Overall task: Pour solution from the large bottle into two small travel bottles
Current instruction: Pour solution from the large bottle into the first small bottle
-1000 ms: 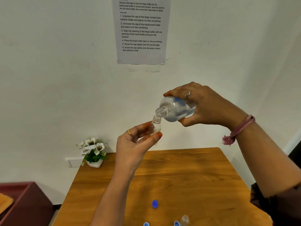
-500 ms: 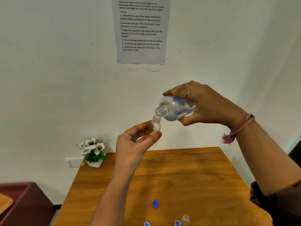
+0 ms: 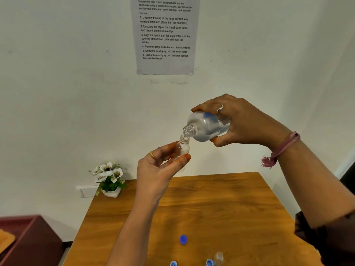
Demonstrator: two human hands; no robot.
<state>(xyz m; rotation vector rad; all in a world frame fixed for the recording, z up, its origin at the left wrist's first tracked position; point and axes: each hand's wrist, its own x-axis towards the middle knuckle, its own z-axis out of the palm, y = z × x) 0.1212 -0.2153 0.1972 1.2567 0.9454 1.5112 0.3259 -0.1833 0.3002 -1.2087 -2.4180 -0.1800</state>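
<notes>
My right hand (image 3: 242, 123) grips the large clear bottle (image 3: 205, 127), tipped nearly level with its open neck pointing down-left. The neck rests right over the mouth of a small clear travel bottle (image 3: 183, 145), held upright between the thumb and fingers of my left hand (image 3: 159, 169). Both bottles are raised well above the wooden table (image 3: 221, 212). A second small clear bottle (image 3: 219, 257) stands uncapped at the table's near edge. A blue cap (image 3: 183, 239) lies mid-table, and two more blue caps (image 3: 173, 263) (image 3: 209, 262) sit at the bottom edge.
A small white pot of white flowers (image 3: 109, 179) stands at the table's back left corner. A dark red cabinet (image 3: 28, 240) sits lower left. A printed instruction sheet (image 3: 165, 35) hangs on the white wall behind.
Both hands and bottles keep almost the same pose. The large bottle's neck has stayed over the small bottle's mouth.
</notes>
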